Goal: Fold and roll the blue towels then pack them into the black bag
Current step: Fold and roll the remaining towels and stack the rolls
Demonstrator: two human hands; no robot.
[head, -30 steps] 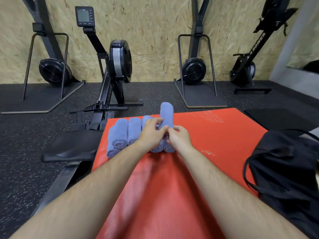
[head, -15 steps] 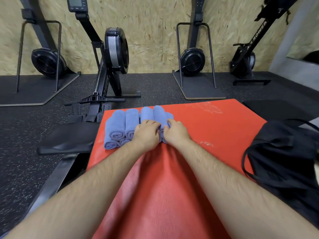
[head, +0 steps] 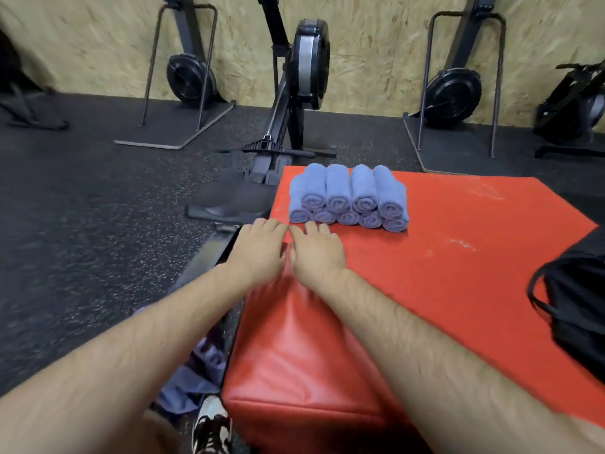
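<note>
Several rolled blue towels (head: 348, 198) lie stacked in two rows on the far left part of the red padded box (head: 442, 267), their spiral ends facing me. My left hand (head: 260, 249) and my right hand (head: 316, 250) hover side by side just in front of the stack, fingers relaxed and holding nothing. The left hand is over the box's left edge. The black bag (head: 576, 306) sits at the right edge of the box, with its strap looping out. More blue towel cloth (head: 193, 378) lies low on the floor beside the box, partly hidden by my left arm.
A rowing machine (head: 288, 103) stands on the black rubber floor just beyond and left of the box, its rail running down along the box's left side. More machines (head: 455, 90) line the chipboard wall. My shoe (head: 212, 424) shows at the bottom.
Both hands have let go of the last towel roll and drawn back towards me and to the left. The roll now lies on the stack. The view has swung left.
</note>
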